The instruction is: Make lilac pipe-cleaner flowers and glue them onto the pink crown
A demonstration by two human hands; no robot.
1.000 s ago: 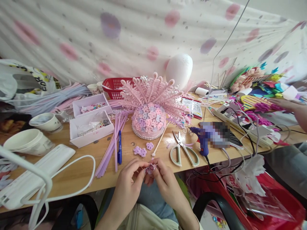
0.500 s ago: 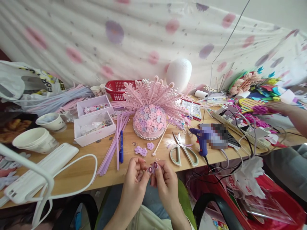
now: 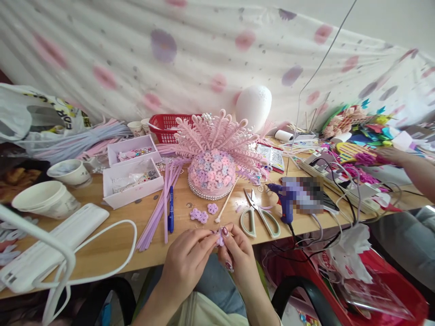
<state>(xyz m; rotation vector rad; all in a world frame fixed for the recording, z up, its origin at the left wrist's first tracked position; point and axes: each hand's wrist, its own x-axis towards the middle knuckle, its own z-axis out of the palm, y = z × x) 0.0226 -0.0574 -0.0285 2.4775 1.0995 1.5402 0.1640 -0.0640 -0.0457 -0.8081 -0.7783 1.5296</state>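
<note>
Between my fingertips, just off the table's front edge, is a small lilac pipe-cleaner flower. My left hand pinches its left side, and my right hand grips it from the right with thumb and fingers; part of it is hidden. Beyond my hands lie finished lilac flowers and a single one. Behind them stands a pink headdress, its dome covered in pastel flowers, with feathery pink plumes above. Lilac pipe cleaners lie to the left beside a blue marker.
Scissors and a purple glue gun lie to the right, near a power strip with tangled cables. White boxes of beads, paper cups and a white device occupy the left. Another person's hand reaches in at far right.
My left hand has turned over so its back faces up, and both hands have shifted slightly right. The lilac flower between my fingers now shows more. The other person's hand moved slightly.
</note>
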